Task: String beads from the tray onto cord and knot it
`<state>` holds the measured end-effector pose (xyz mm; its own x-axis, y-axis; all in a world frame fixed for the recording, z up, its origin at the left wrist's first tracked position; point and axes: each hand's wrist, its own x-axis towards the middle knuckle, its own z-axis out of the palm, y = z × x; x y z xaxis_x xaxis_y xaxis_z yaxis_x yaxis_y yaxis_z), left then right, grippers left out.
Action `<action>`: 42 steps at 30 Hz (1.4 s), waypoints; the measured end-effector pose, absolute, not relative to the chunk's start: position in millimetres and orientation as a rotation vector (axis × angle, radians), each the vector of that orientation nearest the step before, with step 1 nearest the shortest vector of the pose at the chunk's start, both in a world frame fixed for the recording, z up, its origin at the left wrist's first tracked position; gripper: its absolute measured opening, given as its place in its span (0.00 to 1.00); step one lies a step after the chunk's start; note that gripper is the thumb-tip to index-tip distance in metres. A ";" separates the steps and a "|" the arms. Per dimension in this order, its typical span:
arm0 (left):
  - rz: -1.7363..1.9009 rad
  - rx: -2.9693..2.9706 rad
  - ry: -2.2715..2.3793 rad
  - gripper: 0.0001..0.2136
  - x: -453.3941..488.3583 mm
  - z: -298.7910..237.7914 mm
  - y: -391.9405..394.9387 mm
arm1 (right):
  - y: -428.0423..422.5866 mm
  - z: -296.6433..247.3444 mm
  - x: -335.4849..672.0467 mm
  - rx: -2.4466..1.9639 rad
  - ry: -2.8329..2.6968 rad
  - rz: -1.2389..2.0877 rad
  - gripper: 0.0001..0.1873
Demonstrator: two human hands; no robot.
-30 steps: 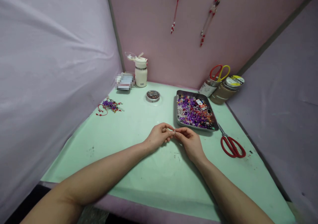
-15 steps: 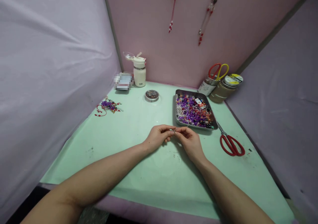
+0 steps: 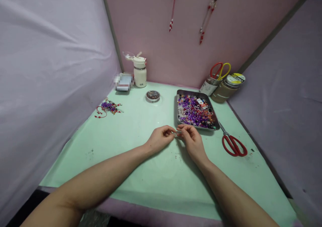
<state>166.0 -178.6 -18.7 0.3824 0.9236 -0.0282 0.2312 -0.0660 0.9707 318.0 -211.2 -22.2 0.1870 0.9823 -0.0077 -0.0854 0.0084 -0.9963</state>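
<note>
My left hand (image 3: 160, 139) and my right hand (image 3: 191, 140) meet fingertip to fingertip over the middle of the green table (image 3: 141, 166). Both are closed in a pinch on a tiny clear bead (image 3: 175, 133) between them; any thread is too thin to make out. Just behind my right hand lies a metal tray (image 3: 179, 114) full of purple, clear and dark beads with red cord.
Red scissors (image 3: 232, 144) lie right of the tray. Two tins (image 3: 221, 88) with scissors and a spool stand at the back right. A white bottle (image 3: 140, 72), a small round tin (image 3: 152, 95) and a beaded piece (image 3: 108, 107) lie to the left. Fabric walls close three sides.
Both hands stay pinched together in the same spot; the fingers have shifted slightly. The view has tilted up a little.
</note>
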 end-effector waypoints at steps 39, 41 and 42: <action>1.001 1.321 0.997 0.10 162.6 -13.7 -176.0 | -215.6 -10.2 322.4 -1.362 -1.338 0.889 0.13; 0.979 1.394 0.994 0.10 163.9 -14.6 -179.7 | -214.3 -11.6 320.6 -1.356 -1.256 1.013 0.14; 0.966 1.432 0.996 0.10 164.5 -14.9 -181.4 | -213.4 -12.7 320.0 -1.342 -1.194 1.060 0.15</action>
<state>164.5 -181.4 -14.9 0.3164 0.9480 0.0353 0.0643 -0.0585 0.9962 320.0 -213.4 -12.7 0.1253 0.9921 0.0103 0.1078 -0.0033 -0.9942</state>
